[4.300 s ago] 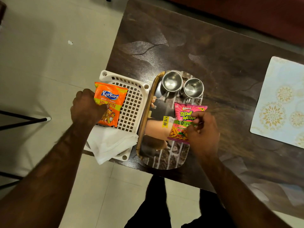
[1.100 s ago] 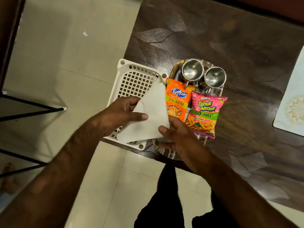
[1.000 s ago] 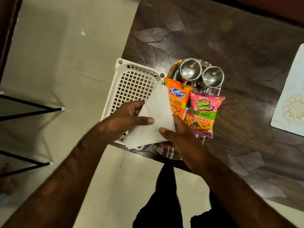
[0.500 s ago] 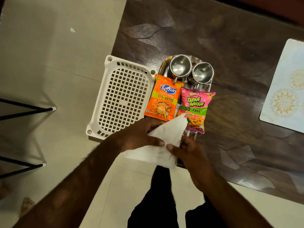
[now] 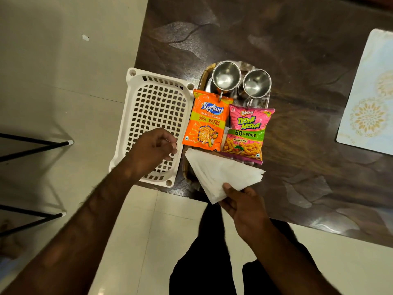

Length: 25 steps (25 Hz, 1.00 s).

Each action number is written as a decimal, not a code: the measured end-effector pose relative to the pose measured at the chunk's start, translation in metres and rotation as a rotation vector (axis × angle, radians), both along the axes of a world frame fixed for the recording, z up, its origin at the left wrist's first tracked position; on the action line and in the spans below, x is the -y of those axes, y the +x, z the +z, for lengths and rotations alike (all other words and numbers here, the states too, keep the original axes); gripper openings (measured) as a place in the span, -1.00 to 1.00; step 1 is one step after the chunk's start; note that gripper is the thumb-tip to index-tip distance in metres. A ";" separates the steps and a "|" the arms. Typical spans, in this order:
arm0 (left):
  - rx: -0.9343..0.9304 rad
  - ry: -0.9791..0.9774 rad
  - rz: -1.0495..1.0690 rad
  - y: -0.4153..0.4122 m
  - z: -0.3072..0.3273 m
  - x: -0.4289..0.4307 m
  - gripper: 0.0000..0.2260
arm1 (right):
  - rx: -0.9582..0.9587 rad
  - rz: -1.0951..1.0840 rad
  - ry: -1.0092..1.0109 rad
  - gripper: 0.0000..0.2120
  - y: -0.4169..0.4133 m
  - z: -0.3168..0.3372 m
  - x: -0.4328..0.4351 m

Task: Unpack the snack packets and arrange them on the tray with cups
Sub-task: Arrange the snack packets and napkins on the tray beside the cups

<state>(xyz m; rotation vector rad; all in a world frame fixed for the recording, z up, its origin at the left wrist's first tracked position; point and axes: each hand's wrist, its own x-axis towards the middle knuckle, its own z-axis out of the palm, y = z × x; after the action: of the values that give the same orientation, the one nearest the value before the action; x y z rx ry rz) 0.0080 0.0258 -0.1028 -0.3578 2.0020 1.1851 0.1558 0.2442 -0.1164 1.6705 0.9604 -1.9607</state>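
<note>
An orange Kurkure packet [image 5: 207,122] and a pink Bingo packet [image 5: 246,133] lie side by side on the metal tray [image 5: 204,78]. Two steel cups [image 5: 226,78] [image 5: 257,84] stand at the tray's far end. A folded stack of white napkins [image 5: 223,173] rests across the tray's near end, below the packets. My right hand [image 5: 242,206] pinches the stack's near corner. My left hand [image 5: 153,149] hovers over the white plastic basket [image 5: 148,107], fingers loosely curled, holding nothing.
The dark wooden table [image 5: 276,39] carries a pale floral placemat [image 5: 370,96] at the right. The basket overhangs the table's left corner. Black metal legs [image 5: 36,145] stand on the tiled floor at left. My dark trousers show below the table edge.
The napkins went from both hands down onto the tray's near end. My left hand has let go and moved left over the basket; my right hand still grips the stack.
</note>
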 end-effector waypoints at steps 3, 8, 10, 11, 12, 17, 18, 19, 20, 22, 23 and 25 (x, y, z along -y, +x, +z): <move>0.009 -0.029 -0.122 0.011 -0.006 -0.006 -0.92 | -0.026 0.017 0.027 -0.59 -0.010 -0.006 0.002; -0.025 -0.106 -0.264 0.023 -0.015 -0.018 -0.90 | -0.029 0.086 0.035 -0.68 -0.014 -0.012 -0.001; -0.010 -0.110 -0.271 0.026 -0.016 -0.021 -0.88 | 0.003 0.159 0.058 -0.68 -0.015 -0.013 -0.002; -0.015 -0.119 -0.286 0.028 -0.016 -0.023 -0.88 | 0.020 0.206 0.078 -0.67 -0.016 -0.014 -0.002; -0.030 -0.129 -0.315 0.030 -0.016 -0.024 -0.88 | 0.032 0.253 0.096 -0.65 -0.016 -0.014 -0.003; -0.108 -0.114 -0.512 0.047 -0.013 -0.038 -0.85 | 0.085 0.456 0.152 -0.69 -0.021 -0.011 -0.010; -0.121 -0.118 -0.534 0.050 -0.012 -0.041 -0.85 | 0.118 0.512 0.159 -0.69 -0.022 -0.008 -0.012; -0.143 -0.126 -0.551 0.052 -0.012 -0.043 -0.86 | 0.160 0.567 0.164 -0.65 -0.023 -0.006 -0.015; -0.168 -0.130 -0.564 0.053 -0.012 -0.044 -0.86 | 0.207 0.617 0.161 -0.61 -0.023 -0.003 -0.017; -0.201 -0.118 -0.578 0.055 -0.012 -0.048 -0.85 | 0.259 0.709 0.146 -0.59 -0.021 0.002 -0.024; -0.219 -0.118 -0.595 0.056 -0.012 -0.049 -0.85 | 0.232 0.767 0.168 -0.63 -0.019 0.004 -0.027; -0.266 -0.138 -0.656 0.058 -0.014 -0.052 -0.83 | 0.063 0.948 0.349 -0.76 -0.014 0.005 -0.031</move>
<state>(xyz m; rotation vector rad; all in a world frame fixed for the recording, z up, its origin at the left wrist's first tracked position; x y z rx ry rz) 0.0661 0.0777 -0.1163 0.3932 2.1826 0.7020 0.1415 0.2757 -0.1116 1.0613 1.7248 -1.1339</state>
